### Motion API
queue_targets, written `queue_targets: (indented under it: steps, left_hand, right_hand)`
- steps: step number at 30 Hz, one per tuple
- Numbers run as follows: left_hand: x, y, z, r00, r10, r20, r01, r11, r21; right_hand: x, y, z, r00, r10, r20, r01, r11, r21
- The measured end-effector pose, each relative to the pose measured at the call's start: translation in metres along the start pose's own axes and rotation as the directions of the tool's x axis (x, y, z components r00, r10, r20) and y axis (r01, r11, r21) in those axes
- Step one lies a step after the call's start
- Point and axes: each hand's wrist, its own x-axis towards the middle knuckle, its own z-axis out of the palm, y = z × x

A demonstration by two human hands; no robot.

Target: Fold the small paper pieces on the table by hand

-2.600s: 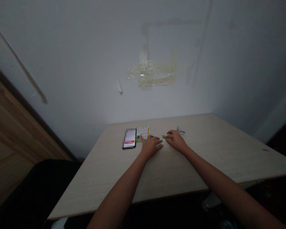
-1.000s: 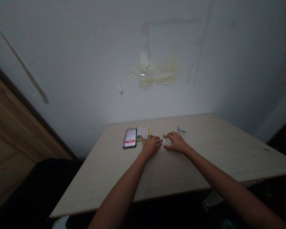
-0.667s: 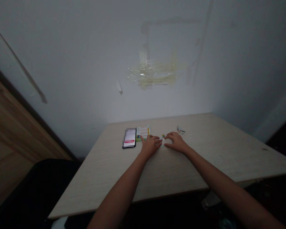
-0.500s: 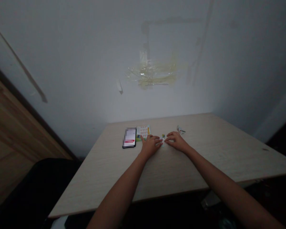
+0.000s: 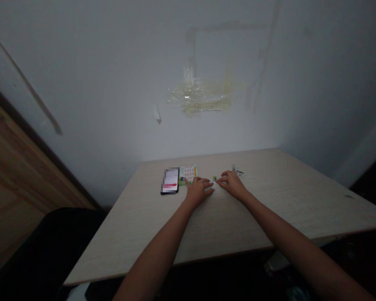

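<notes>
My left hand point(image 5: 198, 191) rests on the wooden table with its fingers spread, the thumb over the lower edge of a printed card or leaflet point(image 5: 188, 171). Its fingertips come close to a small white piece with a yellow-green patch point(image 5: 214, 178), too small to identify. From the other side, my right hand point(image 5: 233, 184) has its fingertips drawn together in a pinch at the right edge of that piece. A crumpled bit of printed wrapper point(image 5: 237, 169) lies just behind my right hand.
A phone with a lit, partly blurred screen point(image 5: 171, 182) lies left of the card. The pale table point(image 5: 138, 225) meets a grey wall point(image 5: 113, 83) bearing old tape point(image 5: 203, 98). A dark chair-like shape point(image 5: 65, 242) and wooden panel point(image 5: 12, 159) stand at left.
My right hand's fingers have drawn together and shifted slightly at the small piece. My left hand has barely moved. The phone, card and wrapper lie as before.
</notes>
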Motion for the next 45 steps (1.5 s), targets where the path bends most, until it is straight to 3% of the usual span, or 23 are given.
queue_targets:
  steps: [17, 26, 36, 45]
  left_hand:
    - [-0.001, 0.002, -0.002, 1.000, 0.017, 0.014, -0.018, 1.000, 0.013]
    - [-0.002, -0.001, 0.002, 0.999, 0.035, -0.010, -0.035, 0.999, -0.002]
    - [-0.001, -0.001, 0.003, 1.000, 0.017, -0.010, -0.018, 0.999, -0.027]
    - [-0.001, -0.002, 0.002, 1.000, 0.028, -0.011, -0.028, 1.000, -0.001]
  right_hand:
    - [0.008, -0.009, -0.001, 0.996, 0.085, -0.008, -0.085, 0.991, -0.102]
    - [0.004, -0.008, -0.001, 1.000, 0.003, -0.004, -0.003, 0.999, 0.047]
    - [0.005, -0.020, -0.005, 0.996, 0.084, 0.028, -0.084, 0.996, 0.006]
    - [0.001, -0.022, -0.011, 0.996, 0.050, 0.077, -0.050, 0.999, -0.009]
